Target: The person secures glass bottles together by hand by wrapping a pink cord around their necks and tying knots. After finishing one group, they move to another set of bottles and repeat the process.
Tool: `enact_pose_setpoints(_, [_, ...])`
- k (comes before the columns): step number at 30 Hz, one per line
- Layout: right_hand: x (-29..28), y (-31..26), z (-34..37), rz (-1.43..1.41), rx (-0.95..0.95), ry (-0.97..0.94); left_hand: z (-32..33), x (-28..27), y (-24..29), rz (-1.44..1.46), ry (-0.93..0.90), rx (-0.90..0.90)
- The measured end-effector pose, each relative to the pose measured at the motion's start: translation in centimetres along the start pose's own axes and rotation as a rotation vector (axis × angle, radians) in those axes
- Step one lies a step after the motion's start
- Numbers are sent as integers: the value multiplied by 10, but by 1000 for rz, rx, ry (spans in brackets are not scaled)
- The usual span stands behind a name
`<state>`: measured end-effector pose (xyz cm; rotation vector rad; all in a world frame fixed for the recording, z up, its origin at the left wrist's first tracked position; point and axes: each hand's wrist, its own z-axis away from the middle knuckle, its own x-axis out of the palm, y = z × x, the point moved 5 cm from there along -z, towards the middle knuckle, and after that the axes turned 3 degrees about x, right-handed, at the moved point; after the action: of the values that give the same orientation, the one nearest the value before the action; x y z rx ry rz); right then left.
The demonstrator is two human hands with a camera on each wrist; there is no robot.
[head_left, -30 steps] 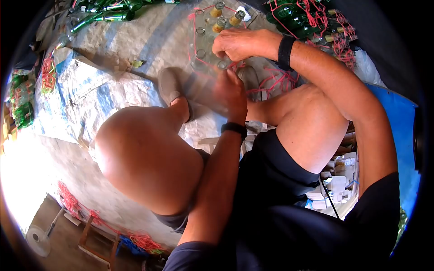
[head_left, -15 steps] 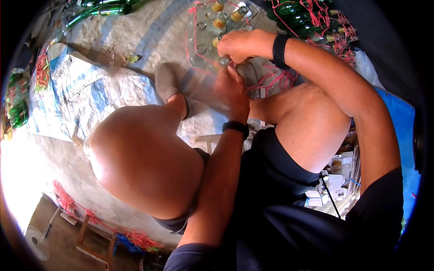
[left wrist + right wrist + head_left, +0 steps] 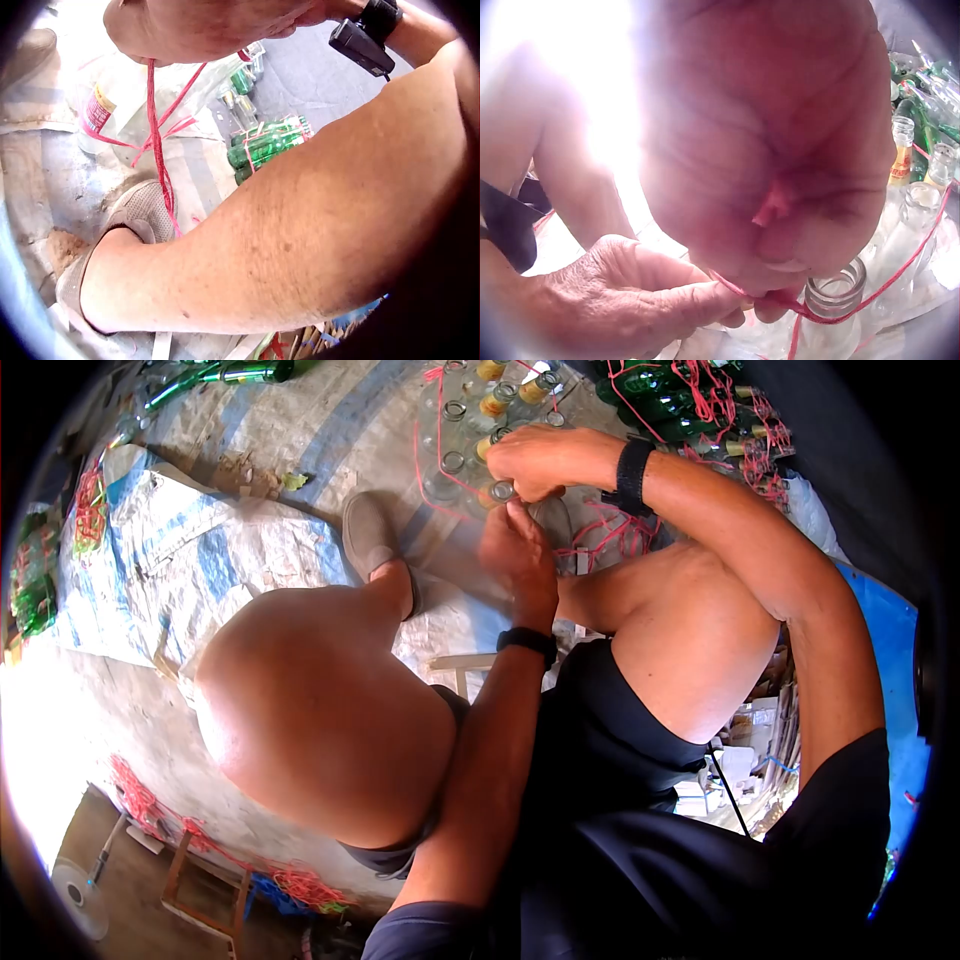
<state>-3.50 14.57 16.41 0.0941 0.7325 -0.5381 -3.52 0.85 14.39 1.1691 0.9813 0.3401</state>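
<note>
My left hand pinches a pink plastic string between thumb and fingertips, plain in the right wrist view. Just beyond it my right hand has its fingers curled over the same string, and a short pink end pokes out of the fist. The string runs round the neck of a clear glass bottle right beside the fingertips. More clear bottles stand upright in a cluster, the string passing along their outside; some have yellow neck labels. Strands of string hang down in the left wrist view.
Tied green bottles lie beyond the right arm, and loose green bottles at far left. A crumpled striped sheet covers the floor. My shoes stand close to the cluster. More pink string lies at lower left.
Both hands stay together at the front bottle with the string. The left hand has risen slightly in the head view, and the view has shifted a little.
</note>
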Motion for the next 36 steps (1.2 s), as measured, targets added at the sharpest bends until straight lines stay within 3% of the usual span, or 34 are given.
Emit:
enact_pose_setpoints(2, [-2,2,5,-123,-68,92,1,0,-1,51,-2,19])
enact_pose_setpoints(6, [-14,-3,32,-311,-10,90,1,-2,1,134,-4,-41])
enact_pose_setpoints(8, [1,13,29,-650,70,161,2,3,-4,211,-17,-84])
enact_pose_setpoints(11, [6,24,31,-819,41,240,3,6,-8,231,-84,-166])
enact_pose_setpoints(14, [13,32,29,-1018,15,221,3,7,-7,299,-48,-135])
enact_pose_setpoints(20, [4,31,35,-1023,-70,70,1,16,-11,377,-67,-107])
enact_pose_setpoints(24, [-4,27,39,-897,-34,94,-1,13,-7,458,-97,-168])
enact_pose_setpoints(27, [-3,33,42,-1096,-27,78,1,16,-10,470,-138,-232])
enact_pose_setpoints(29, [1,41,45,-1434,-34,48,1,19,-14,499,-164,-266])
enact_pose_setpoints(36, [13,48,47,-1729,6,98,1,24,-12,563,-116,-182])
